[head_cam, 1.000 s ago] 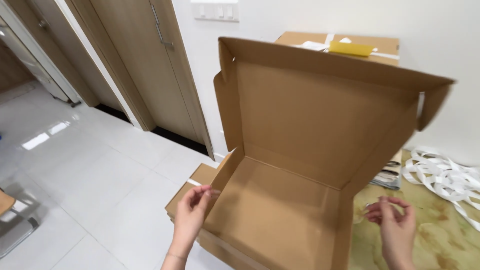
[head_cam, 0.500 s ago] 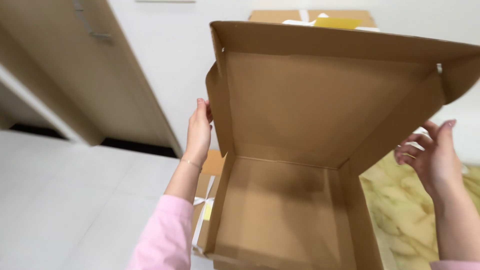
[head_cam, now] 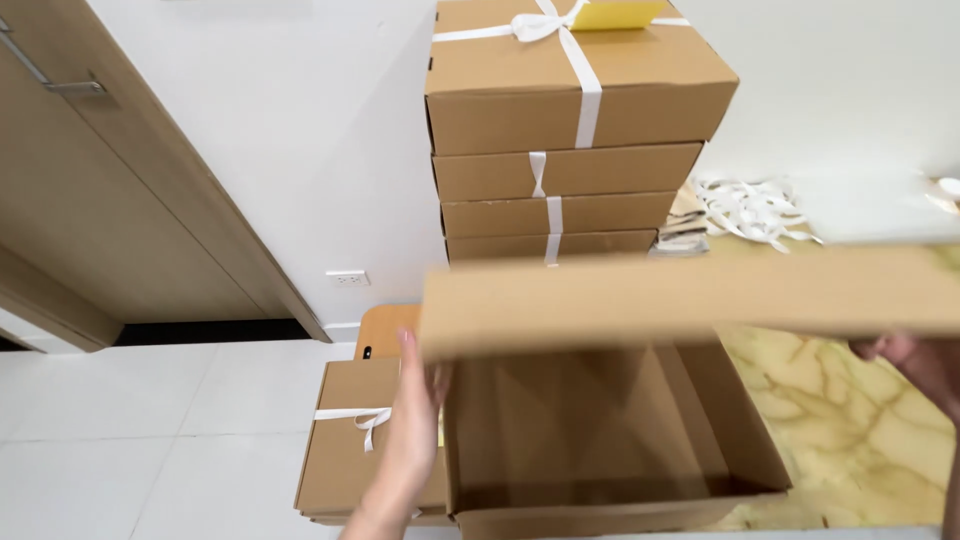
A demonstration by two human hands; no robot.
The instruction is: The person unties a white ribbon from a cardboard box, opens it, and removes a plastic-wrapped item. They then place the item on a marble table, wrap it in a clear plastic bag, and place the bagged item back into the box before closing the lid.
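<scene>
An empty brown cardboard box [head_cam: 600, 440] stands open in front of me on a marbled yellow tabletop [head_cam: 850, 420]. Its lid [head_cam: 690, 300] is swung down to roughly level, front edge towards me. My left hand [head_cam: 410, 430] lies flat against the lid's left corner and the box's left wall, fingers straight. My right hand [head_cam: 915, 365] touches the lid's right end from below, and only its fingers show at the frame edge.
A stack of several closed cardboard boxes [head_cam: 570, 130] tied with white ribbon stands behind, against a white wall. Loose white ribbon [head_cam: 755, 205] lies on the table. A ribboned box [head_cam: 360, 440] sits lower left on a wooden stool. A wooden door [head_cam: 110, 190] is at left.
The lid has come down from upright to nearly level. Both hands moved with it to its corners. The view tilted up, showing the stacked boxes behind.
</scene>
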